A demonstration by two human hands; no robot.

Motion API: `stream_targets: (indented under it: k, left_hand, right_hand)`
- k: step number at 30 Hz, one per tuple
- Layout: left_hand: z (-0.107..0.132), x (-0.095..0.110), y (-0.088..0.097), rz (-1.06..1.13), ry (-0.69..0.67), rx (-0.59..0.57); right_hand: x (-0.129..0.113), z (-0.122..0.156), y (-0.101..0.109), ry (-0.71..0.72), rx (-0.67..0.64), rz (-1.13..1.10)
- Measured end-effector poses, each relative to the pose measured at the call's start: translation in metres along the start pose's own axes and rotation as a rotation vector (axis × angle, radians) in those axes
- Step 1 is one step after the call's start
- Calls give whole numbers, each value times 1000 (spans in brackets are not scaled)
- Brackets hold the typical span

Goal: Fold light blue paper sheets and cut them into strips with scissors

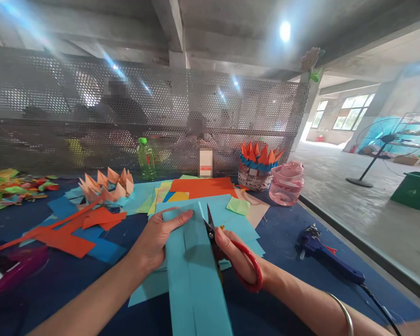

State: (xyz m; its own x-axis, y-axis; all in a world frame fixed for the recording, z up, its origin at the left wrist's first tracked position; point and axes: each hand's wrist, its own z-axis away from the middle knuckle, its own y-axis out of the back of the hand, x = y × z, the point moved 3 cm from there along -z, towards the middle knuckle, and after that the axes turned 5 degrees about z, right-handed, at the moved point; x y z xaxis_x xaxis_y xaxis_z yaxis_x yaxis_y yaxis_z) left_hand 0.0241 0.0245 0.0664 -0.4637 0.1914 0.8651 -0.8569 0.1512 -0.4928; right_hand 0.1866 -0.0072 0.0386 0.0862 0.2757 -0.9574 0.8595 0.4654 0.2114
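The person's open left hand (159, 240) is pressing the folded teal paper (192, 284) flat on the desk (280, 275) to keep it steady, while the right hand (238, 256) is gripping red-handled scissors (210, 231) at the paper's edge.

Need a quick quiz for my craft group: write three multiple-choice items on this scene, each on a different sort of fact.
1. Where is the blue glue gun?
A. On the blue mat, right of the right hand
B. Behind the woven basket
C. On the concrete floor

2. What colour is the handle of the scissors?
A. Green
B. Red
C. Yellow

3. How does the plastic bottle stand?
A. On its side
B. Upside down
C. Upright

1: A, it lies on the mat beyond the right hand.
2: B, the loop at the right hand is red.
3: C, it stands on its base, green cap up.
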Motion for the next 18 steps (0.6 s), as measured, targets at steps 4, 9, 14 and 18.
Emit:
stream_targets:
  k: [4,9,14,18]
  left_hand:
    - [0,0,1,4,8,8]
    - [2,-1,1,-13,-3,25]
    - [4,0,-2,-15,19,39]
    - [2,1,-1,-3,11,22]
  right_hand:
    - [1,1,-1,-26,-29,-33]
    - [2,0,-1,-29,-23,-61]
    - [1,0,-1,-26,-12,-38]
    - [0,1,0,-51,-6,-47]
